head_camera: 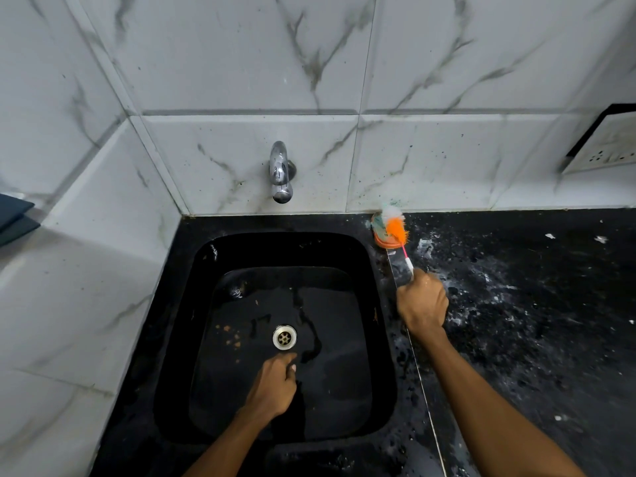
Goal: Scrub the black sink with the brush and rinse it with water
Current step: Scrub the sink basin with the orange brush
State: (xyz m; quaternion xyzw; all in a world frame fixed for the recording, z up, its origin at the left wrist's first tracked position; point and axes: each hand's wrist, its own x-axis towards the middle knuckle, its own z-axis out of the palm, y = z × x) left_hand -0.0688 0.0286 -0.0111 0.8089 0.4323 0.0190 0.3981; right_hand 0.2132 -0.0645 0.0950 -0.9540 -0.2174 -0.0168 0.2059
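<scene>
Forearms first: both of yours come up from the bottom edge, one over the basin, one over the worktop (537, 339) to its right. Your left hand (275, 383) hangs over the floor of the black sink (347, 256), just short of the drain (284, 337), with the fingers loosely curled and nothing in them, forefinger poking toward the drain. Your right hand (422, 299) is fisted round the handle end of the brush (395, 230), right at the sink's right rim, knuckles up, wrist roughly in line with the forearm.

That brush looks feather-light: thin pink stem, fluffy orange and white bristles. Its head sits up at the back edge of the worktop, on or over a small orange soap dish (380, 235) by the wall; I can't tell if it's actually touching. I'd guess the stem flexes if you lean on it, and your hand looks wet, so it may slip. Choking up closer to the bristles should give more scrubbing pressure.

Brown crumbs and a film of water lie on the sink floor, so scrubbing looks barely begun. No water is coming from the tap (280, 173).
</scene>
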